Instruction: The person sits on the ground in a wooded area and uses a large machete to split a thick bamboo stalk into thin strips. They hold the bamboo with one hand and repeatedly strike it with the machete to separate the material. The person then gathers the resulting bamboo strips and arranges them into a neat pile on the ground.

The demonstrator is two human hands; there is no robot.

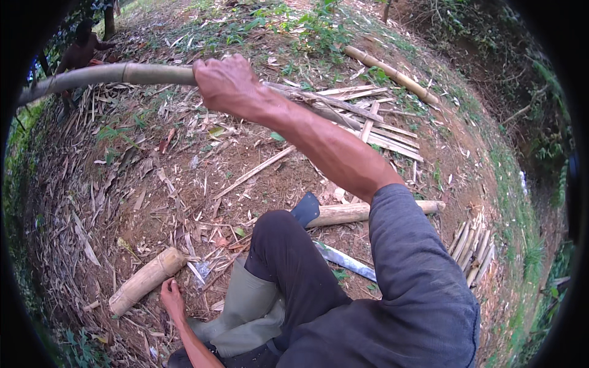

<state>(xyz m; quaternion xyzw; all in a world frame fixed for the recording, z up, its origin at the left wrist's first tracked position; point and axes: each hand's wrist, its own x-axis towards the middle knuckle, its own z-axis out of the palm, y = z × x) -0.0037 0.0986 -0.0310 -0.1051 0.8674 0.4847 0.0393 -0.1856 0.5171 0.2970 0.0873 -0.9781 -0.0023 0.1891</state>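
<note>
Raised across the front, my right hand [227, 80] is wrapped round a long bamboo pole [141, 73], which runs off to the far left. Low on the left, my left hand [173, 295] is beside a short, thick bamboo section [147, 281] lying on the ground. Its fingers are loosely bent and slightly apart, with nothing visible in them. Past my bent knee shows a dark, broad blade [305, 209], its other end hidden by my leg. A long silvery blade [345, 260] lies between my leg and my right sleeve.
Split bamboo strips [386, 138] are piled ahead, partly behind my forearm. A bamboo log [340, 214] lies past my knee, another [392, 75] farther off. A bundle of split sticks [472, 248] is at right. Another person [80, 52] is at far left, near the pole.
</note>
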